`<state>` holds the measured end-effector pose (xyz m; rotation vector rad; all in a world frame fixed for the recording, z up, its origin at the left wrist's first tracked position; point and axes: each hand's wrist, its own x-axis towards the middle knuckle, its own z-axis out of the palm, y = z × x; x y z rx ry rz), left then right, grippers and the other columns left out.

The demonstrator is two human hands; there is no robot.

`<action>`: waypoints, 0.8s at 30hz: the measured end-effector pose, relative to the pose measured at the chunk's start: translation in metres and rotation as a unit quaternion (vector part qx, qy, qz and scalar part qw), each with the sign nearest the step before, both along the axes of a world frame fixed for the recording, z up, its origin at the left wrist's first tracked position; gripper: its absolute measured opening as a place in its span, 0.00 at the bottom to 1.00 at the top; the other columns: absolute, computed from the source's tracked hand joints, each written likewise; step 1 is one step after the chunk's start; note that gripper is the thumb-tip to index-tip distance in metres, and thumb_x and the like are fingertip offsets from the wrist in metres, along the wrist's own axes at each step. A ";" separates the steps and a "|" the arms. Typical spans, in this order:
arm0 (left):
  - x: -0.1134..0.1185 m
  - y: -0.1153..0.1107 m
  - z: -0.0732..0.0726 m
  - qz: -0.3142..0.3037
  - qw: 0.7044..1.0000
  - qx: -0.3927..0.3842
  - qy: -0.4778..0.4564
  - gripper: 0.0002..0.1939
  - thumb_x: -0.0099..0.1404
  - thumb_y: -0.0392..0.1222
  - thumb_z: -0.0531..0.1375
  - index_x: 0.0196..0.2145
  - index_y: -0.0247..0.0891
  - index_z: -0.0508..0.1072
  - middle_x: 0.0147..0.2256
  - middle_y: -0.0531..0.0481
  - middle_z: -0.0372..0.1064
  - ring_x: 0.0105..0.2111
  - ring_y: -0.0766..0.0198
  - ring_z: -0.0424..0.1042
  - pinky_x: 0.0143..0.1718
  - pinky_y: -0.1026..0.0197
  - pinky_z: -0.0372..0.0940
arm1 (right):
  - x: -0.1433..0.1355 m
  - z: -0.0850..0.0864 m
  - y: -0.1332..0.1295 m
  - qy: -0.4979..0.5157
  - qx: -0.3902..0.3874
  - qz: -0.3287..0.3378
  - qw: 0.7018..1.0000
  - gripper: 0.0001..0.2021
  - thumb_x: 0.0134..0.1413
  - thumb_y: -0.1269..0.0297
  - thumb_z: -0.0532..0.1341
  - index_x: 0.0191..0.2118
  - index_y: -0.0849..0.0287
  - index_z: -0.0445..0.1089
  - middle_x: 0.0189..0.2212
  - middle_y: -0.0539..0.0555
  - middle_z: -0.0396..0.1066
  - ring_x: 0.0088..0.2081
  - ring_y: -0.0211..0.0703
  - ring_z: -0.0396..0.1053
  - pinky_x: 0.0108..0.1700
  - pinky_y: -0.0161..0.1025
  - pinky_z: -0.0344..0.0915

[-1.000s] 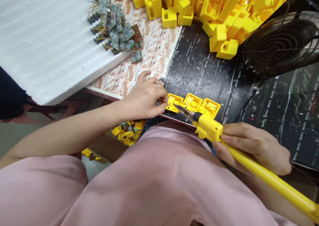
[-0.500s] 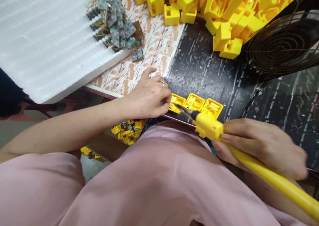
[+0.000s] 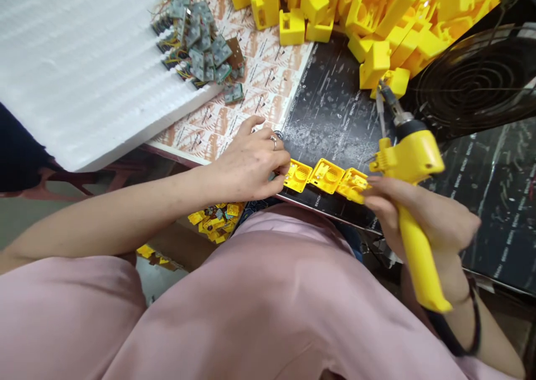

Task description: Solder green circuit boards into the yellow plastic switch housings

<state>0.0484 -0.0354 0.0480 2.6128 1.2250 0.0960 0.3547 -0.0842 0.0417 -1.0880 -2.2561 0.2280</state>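
My right hand [image 3: 427,218] is wrapped round the handle of a yellow soldering gun [image 3: 419,157], its dark metal tip and thin feed tube pointing up and away over the table. Near the table's front edge lie three open yellow plastic casings in a row: a left casing [image 3: 298,175], a middle casing [image 3: 326,175] and a right casing [image 3: 350,183], partly behind my right hand. At the left end of the row rests my left hand [image 3: 259,159], a ring on one finger. Its fingers are bent together at the left casing's edge; what they pinch is hidden.
Yellow casings [image 3: 377,11] are heaped at the back, beside a black round fan [image 3: 473,78]. Small circuit boards [image 3: 201,39] with wires are piled by a white foam sheet [image 3: 84,62]. Below the table edge, a box holds more yellow parts [image 3: 218,224].
My right hand has swung the soldering gun up and away from the left casing, so its tip now points toward the heap. My left hand stays almost where it was.
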 end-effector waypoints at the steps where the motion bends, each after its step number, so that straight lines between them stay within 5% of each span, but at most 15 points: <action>1: -0.003 0.001 0.002 0.003 1.000 0.013 -0.022 0.14 0.69 0.46 0.56 0.41 0.40 0.80 0.39 0.45 0.79 0.49 0.48 0.75 0.69 0.35 0.59 | -0.005 -0.007 0.007 -0.011 0.030 0.010 0.999 0.12 0.69 0.63 0.69 0.55 0.51 0.74 0.34 0.49 0.81 0.29 0.40 0.77 0.39 0.37 0.73; 4: -0.022 0.007 0.012 0.043 0.993 0.051 -0.095 0.19 0.73 0.50 0.57 0.52 0.37 0.77 0.50 0.40 0.79 0.55 0.48 0.75 0.64 0.42 0.66 | -0.018 -0.029 0.022 -0.036 0.066 0.043 0.996 0.13 0.70 0.57 0.68 0.54 0.53 0.71 0.37 0.53 0.81 0.35 0.47 0.79 0.51 0.47 0.77; 7: -0.047 0.014 0.018 0.081 0.991 0.057 -0.087 0.16 0.76 0.49 0.54 0.46 0.39 0.78 0.47 0.43 0.79 0.51 0.51 0.76 0.60 0.45 0.68 | -0.021 -0.037 0.025 -0.031 0.042 0.052 0.997 0.15 0.70 0.63 0.67 0.57 0.52 0.68 0.40 0.51 0.80 0.40 0.49 0.81 0.58 0.55 0.76; 11: -0.068 0.015 0.005 0.053 0.997 0.013 -0.053 0.18 0.76 0.50 0.54 0.43 0.39 0.80 0.45 0.44 0.81 0.47 0.52 0.77 0.57 0.46 0.70 | -0.019 -0.024 0.034 -0.014 0.031 0.010 0.999 0.21 0.67 0.60 0.70 0.61 0.53 0.67 0.47 0.57 0.81 0.46 0.53 0.82 0.51 0.50 0.80; 16: -0.057 0.010 -0.020 0.038 0.997 0.024 -0.061 0.17 0.73 0.51 0.57 0.40 0.41 0.82 0.46 0.43 0.82 0.50 0.45 0.77 0.58 0.39 0.68 | -0.042 -0.022 0.067 0.002 -0.006 0.036 0.999 0.24 0.66 0.57 0.71 0.62 0.51 0.66 0.54 0.56 0.80 0.49 0.50 0.83 0.50 0.44 0.81; 21: -0.057 0.015 -0.023 0.089 0.985 0.016 -0.147 0.15 0.75 0.47 0.55 0.39 0.41 0.81 0.40 0.48 0.84 0.43 0.55 0.80 0.61 0.44 0.68 | -0.061 -0.023 0.072 0.005 -0.049 0.098 0.994 0.24 0.67 0.58 0.70 0.63 0.52 0.66 0.55 0.56 0.80 0.52 0.49 0.82 0.54 0.42 0.80; 24: -0.058 0.020 -0.020 0.100 0.975 0.041 -0.192 0.14 0.75 0.48 0.57 0.41 0.41 0.81 0.39 0.50 0.84 0.42 0.58 0.81 0.65 0.45 0.65 | -0.055 -0.009 0.057 0.038 0.009 0.059 0.998 0.21 0.64 0.64 0.73 0.59 0.52 0.71 0.50 0.54 0.83 0.48 0.47 0.83 0.53 0.39 0.80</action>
